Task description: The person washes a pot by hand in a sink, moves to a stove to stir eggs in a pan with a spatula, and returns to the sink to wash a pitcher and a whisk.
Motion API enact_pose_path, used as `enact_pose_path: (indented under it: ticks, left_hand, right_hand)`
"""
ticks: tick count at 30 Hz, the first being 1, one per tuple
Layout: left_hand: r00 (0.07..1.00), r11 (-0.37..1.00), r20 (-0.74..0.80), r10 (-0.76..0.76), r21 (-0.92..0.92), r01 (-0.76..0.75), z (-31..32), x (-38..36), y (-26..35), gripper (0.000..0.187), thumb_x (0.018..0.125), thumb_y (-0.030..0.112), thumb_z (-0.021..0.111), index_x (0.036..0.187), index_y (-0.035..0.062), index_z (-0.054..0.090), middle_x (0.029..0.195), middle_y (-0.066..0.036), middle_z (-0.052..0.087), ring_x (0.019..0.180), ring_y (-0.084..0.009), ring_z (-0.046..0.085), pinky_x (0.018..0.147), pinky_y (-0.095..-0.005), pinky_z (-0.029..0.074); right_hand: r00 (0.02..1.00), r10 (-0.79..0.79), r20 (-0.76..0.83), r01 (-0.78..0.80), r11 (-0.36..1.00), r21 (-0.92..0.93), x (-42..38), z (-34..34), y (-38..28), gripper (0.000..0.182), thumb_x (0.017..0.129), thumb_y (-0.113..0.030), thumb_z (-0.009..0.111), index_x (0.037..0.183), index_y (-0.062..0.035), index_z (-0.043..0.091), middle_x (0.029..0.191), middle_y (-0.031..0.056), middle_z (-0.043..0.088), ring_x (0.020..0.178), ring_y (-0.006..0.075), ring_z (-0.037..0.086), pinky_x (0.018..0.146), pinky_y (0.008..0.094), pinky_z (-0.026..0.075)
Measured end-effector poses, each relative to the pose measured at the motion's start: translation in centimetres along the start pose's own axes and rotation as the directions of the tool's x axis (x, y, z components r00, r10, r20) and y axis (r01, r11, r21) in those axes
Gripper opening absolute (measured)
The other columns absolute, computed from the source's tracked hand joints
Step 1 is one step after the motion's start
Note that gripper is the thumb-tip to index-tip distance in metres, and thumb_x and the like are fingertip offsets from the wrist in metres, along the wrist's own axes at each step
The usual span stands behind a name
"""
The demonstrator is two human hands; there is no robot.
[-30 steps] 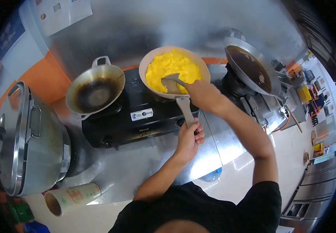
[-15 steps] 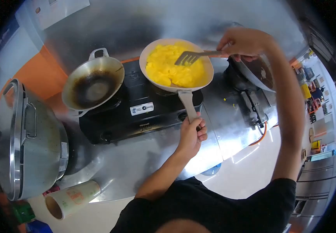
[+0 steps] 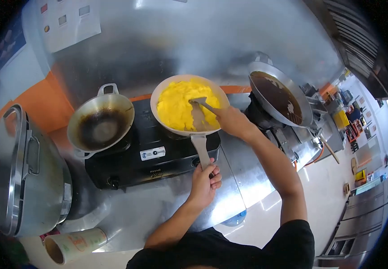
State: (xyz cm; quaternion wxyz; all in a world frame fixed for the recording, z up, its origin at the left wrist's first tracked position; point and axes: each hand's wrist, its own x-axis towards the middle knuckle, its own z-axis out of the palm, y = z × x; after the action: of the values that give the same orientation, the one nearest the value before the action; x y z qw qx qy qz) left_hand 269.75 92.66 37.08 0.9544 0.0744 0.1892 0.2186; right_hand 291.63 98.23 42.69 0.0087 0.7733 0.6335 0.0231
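My left hand [image 3: 204, 184] is wrapped round the handle of a light frying pan [image 3: 155, 105], which sits on the right side of a black two-burner gas stove [image 3: 153, 166]. Yellow scrambled egg [image 3: 176, 107] covers most of the pan, with a bare patch of pan showing at the lower right. My right hand [image 3: 232, 120] grips a slotted spatula [image 3: 204, 103] above the pan's right rim. The spatula's blade is tilted in the egg, and its handle is mostly hidden by the fingers.
A browned, empty wok [image 3: 102, 127] rests on the left burner. At right is a large wok of dark liquid [image 3: 277, 96]. A big metal pot [image 3: 43, 179] stands far left, near a paper tube [image 3: 79, 244]. Steel wall [image 3: 158, 40] rises behind.
The view has shifted, so the wall and right wok show more. My right hand has come lower and closer to the pan, the spatula now in the egg, with a bare patch exposed.
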Motion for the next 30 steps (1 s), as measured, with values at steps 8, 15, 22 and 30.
enact_pose_path:
  ticks: [8, 15, 22, 30]
  left_hand:
    - [0.998, 1.0, 0.062, 0.024, 0.008, -0.024, -0.4, 0.2, -0.1, 0.017, 0.089, 0.008, 0.049, 0.105, 0.0135, 0.046, 0.077, -0.002, 0.045, 0.053, -0.0061, 0.036, 0.043, -0.0198, 0.028]
    - [0.998, 1.0, 0.059, 0.021, -0.012, -0.02, -0.4, 0.5, -0.2, 0.017, 0.089, 0.007, 0.049, 0.105, 0.0131, 0.046, 0.077, -0.002, 0.046, 0.052, -0.0064, 0.037, 0.043, -0.0204, 0.029]
    - [0.999, 0.999, 0.027, 0.045, -0.008, -0.045, 0.0, 0.1, -0.3, 0.015, 0.089, 0.007, 0.05, 0.103, 0.0113, 0.049, 0.076, -0.002, 0.046, 0.053, -0.0061, 0.036, 0.042, -0.0192, 0.028]
    - [0.999, 1.0, 0.026, 0.028, 0.003, -0.028, -0.2, 0.4, -0.3, 0.014, 0.089, 0.007, 0.05, 0.1, 0.0131, 0.045, 0.076, -0.002, 0.045, 0.053, -0.0065, 0.036, 0.043, -0.0211, 0.029]
  right_hand:
    - [0.885, 0.183, 0.428, -0.298, 0.929, 0.219, 1.3, -16.8, 0.9, 0.036, 0.084, -0.028, 0.056, 0.111, -0.0056, 0.063, 0.072, 0.006, 0.06, 0.051, 0.0114, 0.053, 0.043, 0.0244, 0.045]
    - [0.723, 0.149, 0.675, -0.089, 0.988, -0.123, 1.7, -16.1, -1.8, 0.019, 0.08, -0.012, 0.056, 0.093, -0.0037, 0.068, 0.071, 0.0095, 0.066, 0.058, 0.0191, 0.063, 0.05, 0.0293, 0.051]
    - [0.969, -0.142, 0.2, 0.19, 0.951, -0.245, -0.6, -8.4, -7.0, 0.016, 0.073, -0.006, 0.058, 0.083, -0.0005, 0.069, 0.083, 0.0187, 0.067, 0.074, 0.0309, 0.067, 0.065, 0.0407, 0.054]
    - [0.877, 0.179, 0.445, -0.19, 0.982, -0.021, 3.6, -16.2, -4.3, 0.015, 0.075, -0.005, 0.052, 0.074, 0.0066, 0.062, 0.068, 0.0158, 0.063, 0.049, 0.0235, 0.06, 0.038, 0.0329, 0.049]
